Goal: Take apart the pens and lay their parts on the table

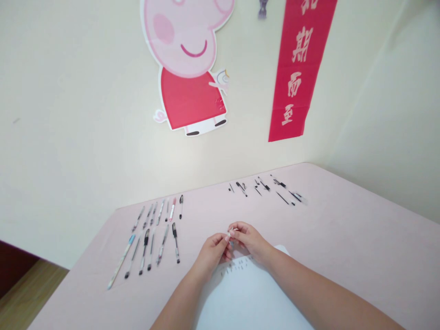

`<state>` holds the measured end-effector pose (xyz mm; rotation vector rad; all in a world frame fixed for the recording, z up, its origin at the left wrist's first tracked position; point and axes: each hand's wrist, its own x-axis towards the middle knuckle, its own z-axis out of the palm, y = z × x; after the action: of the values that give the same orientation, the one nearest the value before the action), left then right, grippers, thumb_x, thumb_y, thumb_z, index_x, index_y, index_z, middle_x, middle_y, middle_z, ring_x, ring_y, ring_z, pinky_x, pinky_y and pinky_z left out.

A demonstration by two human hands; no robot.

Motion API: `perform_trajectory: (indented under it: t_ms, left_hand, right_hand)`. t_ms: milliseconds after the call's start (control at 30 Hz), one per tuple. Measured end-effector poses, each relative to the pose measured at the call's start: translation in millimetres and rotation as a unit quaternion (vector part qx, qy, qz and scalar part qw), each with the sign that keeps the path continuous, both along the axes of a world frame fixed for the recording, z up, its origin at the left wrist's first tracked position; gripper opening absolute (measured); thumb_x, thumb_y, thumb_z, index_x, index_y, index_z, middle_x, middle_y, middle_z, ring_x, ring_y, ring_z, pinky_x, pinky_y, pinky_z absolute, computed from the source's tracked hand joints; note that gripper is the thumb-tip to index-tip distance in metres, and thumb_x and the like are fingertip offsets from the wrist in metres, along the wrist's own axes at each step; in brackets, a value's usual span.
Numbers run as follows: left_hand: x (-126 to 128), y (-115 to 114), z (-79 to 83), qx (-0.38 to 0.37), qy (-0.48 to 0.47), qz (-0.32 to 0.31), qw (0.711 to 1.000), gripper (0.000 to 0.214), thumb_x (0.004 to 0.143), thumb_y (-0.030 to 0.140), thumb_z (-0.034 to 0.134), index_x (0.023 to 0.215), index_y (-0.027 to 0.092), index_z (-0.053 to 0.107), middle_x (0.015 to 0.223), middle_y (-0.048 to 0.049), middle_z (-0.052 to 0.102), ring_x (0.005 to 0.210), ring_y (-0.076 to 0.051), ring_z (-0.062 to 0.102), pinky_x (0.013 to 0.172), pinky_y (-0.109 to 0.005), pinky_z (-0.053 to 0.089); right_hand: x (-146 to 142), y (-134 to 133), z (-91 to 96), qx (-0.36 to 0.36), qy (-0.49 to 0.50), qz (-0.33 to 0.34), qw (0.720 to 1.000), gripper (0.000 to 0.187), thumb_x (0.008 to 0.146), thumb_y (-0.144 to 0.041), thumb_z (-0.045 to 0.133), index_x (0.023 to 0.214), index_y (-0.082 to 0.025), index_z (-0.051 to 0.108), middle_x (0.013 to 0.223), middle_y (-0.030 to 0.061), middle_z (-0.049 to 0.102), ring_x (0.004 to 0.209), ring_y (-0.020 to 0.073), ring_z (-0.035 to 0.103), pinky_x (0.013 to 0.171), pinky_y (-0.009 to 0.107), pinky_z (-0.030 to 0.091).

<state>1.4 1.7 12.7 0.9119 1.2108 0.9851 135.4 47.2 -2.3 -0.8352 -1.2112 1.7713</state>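
Observation:
My left hand [213,251] and my right hand [248,239] meet over the pink table [343,238], fingertips pinched together on a small pale pen part [232,231]. It is too small to name exactly. Below the hands lies a white sheet of paper [247,298] with a row of tiny parts [237,265] near its top edge. Both forearms reach in from the bottom of the view.
Several assembled pens [151,238] lie in two rows on the left of the table. Several loose pen parts [268,189] are spread near the far edge by the wall. A cartoon pig sticker [189,68] and a red banner [299,68] hang on the wall.

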Motion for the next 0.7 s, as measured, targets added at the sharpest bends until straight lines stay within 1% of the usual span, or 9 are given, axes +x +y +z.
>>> perform_trajectory:
  t_ms: [100, 333, 433, 500, 567, 633, 700]
  left_hand:
    - [-1, 1, -1.1, 0.000, -0.003, 0.001, 1.000, 0.035, 0.066, 0.047, 0.064, 0.075, 0.014, 0.058, 0.059, 0.0025, 0.054, 0.044, -0.006, 0.047, 0.047, -0.019, 0.037]
    - [-2, 2, -5.5, -0.001, -0.007, -0.004, 1.000, 0.036, 0.066, 0.047, 0.064, 0.078, 0.013, 0.060, 0.060, 0.0018, 0.053, 0.046, -0.006, 0.047, 0.048, -0.020, 0.039]
    - [-2, 1, -4.2, -0.001, -0.007, -0.002, 1.000, 0.036, 0.066, 0.046, 0.065, 0.078, 0.012, 0.060, 0.060, 0.0017, 0.053, 0.046, -0.006, 0.047, 0.047, -0.020, 0.038]
    - [-2, 1, -2.9, 0.000, -0.008, -0.002, 1.000, 0.035, 0.067, 0.045, 0.064, 0.078, 0.012, 0.060, 0.059, 0.0017, 0.053, 0.045, -0.006, 0.047, 0.046, -0.019, 0.037]
    - [-2, 1, -1.6, -0.002, -0.012, 0.000, 1.000, 0.034, 0.068, 0.044, 0.064, 0.078, 0.012, 0.060, 0.059, 0.0016, 0.053, 0.044, -0.005, 0.047, 0.046, -0.019, 0.037]
    - [-3, 2, -0.5, -0.006, -0.026, 0.007, 1.000, 0.033, 0.068, 0.043, 0.065, 0.078, 0.012, 0.060, 0.060, 0.0015, 0.053, 0.044, -0.005, 0.046, 0.046, -0.019, 0.038]
    - [-4, 2, 0.0, -0.010, -0.048, 0.020, 0.999, 0.032, 0.068, 0.041, 0.066, 0.079, 0.011, 0.060, 0.060, 0.0015, 0.053, 0.045, -0.005, 0.047, 0.046, -0.019, 0.038]
  right_hand:
    - [1, 0, 0.3, -0.013, 0.017, 0.000, 1.000, 0.029, 0.063, -0.038, 0.068, 0.079, -0.016, 0.059, 0.049, -0.0064, 0.048, 0.040, 0.0038, 0.032, 0.040, 0.019, 0.016]
    - [2, 5, -5.3, -0.033, 0.043, -0.022, 0.998, 0.027, 0.065, -0.036, 0.068, 0.082, -0.017, 0.059, 0.046, -0.0084, 0.043, 0.038, 0.0038, 0.030, 0.039, 0.018, 0.015]
    - [3, 7, -2.9, -0.024, 0.044, -0.055, 0.997, 0.027, 0.065, -0.037, 0.067, 0.082, -0.018, 0.059, 0.047, -0.0082, 0.043, 0.038, 0.0042, 0.029, 0.039, 0.019, 0.015]
    - [4, 8, -1.4, 0.001, 0.022, -0.090, 0.996, 0.027, 0.065, -0.037, 0.064, 0.084, -0.018, 0.060, 0.051, -0.0070, 0.045, 0.040, 0.0052, 0.031, 0.039, 0.019, 0.019]
    - [4, 9, -2.2, 0.057, -0.035, -0.127, 0.990, 0.024, 0.066, -0.035, 0.061, 0.083, -0.018, 0.061, 0.057, -0.0043, 0.051, 0.045, 0.0073, 0.038, 0.043, 0.020, 0.028]
    - [3, 10, -5.6, 0.126, -0.116, -0.157, 0.973, 0.019, 0.066, -0.029, 0.058, 0.082, -0.018, 0.062, 0.064, -0.0015, 0.056, 0.052, 0.0101, 0.045, 0.050, 0.023, 0.035]
    - [2, 9, -10.1, 0.180, -0.185, -0.170, 0.951, 0.018, 0.066, -0.023, 0.056, 0.082, -0.018, 0.061, 0.069, -0.0002, 0.058, 0.057, 0.0117, 0.048, 0.056, 0.025, 0.039]
